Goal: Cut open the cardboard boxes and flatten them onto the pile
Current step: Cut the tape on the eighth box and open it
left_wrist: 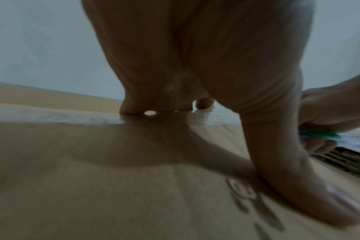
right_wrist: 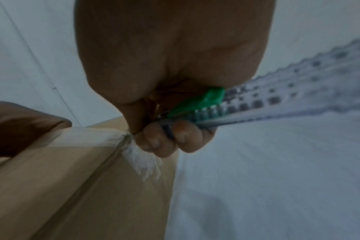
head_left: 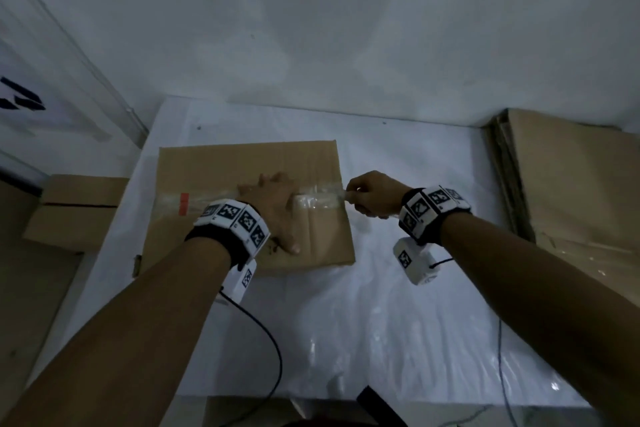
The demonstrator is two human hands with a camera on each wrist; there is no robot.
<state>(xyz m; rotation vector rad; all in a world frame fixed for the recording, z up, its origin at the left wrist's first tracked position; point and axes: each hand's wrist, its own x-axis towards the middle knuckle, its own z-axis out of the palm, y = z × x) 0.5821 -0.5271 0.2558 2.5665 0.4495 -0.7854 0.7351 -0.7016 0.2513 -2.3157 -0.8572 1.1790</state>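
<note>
Head view: sealed cardboard box point(head_left: 242, 163) sits centre-left of frame on the white-covered table point(head_left: 398, 305). Clear tape point(head_left: 207, 199) runs across its top seam. My left hand point(head_left: 273, 208) lies flat on the lid, fingers spread and straight, pressing down to steady it; it grasps nothing. My right hand point(head_left: 372, 194) is at the box's right edge, just where the tape wraps over.

Right wrist view: fingers are curled tight round a utility knife point(right_wrist: 197, 105) with a green slider. The tip sits at the top corner of the seam, where the tape looks frayed and white. The blade itself is hidden by my fingers.

Progress, as judged: the cut on this box is only at its starting edge. Tape across the lid looks whole toward the left. Left to do: slit the seam, open the flaps, collapse the box.

A pile of flattened cardboard point(head_left: 571, 184) lies at the right of frame, so some boxes are done. Another closed box point(head_left: 79, 208) waits at the left edge, off the table.
</note>
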